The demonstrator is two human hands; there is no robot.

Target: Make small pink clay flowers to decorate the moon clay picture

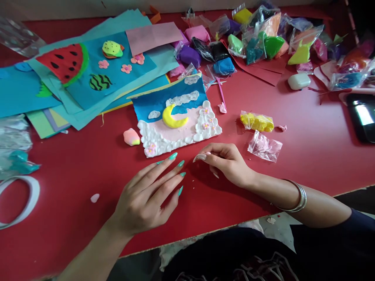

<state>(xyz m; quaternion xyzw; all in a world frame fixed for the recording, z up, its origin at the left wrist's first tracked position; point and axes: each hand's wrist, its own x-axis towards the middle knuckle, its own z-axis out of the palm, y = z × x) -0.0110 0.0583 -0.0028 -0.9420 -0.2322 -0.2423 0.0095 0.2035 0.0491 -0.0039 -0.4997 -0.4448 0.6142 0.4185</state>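
My left hand hovers palm down over the red table, fingers stretched out and holding nothing. To its right, my right hand pinches a small bit of pink clay between thumb and forefinger, mostly covered by the fingertips. Just beyond both hands lies a clay picture with a yellow crescent moon, white cloud shapes and small pink flowers. Left of the picture is a pink and yellow clay lump. A flat pale pink clay piece rests left of my left hand.
Bagged yellow clay and bagged pink clay lie beyond my right wrist. A pink tool sits behind the picture. Several clay bags crowd the back right. Blue sheets, a tape roll and a phone flank the sides.
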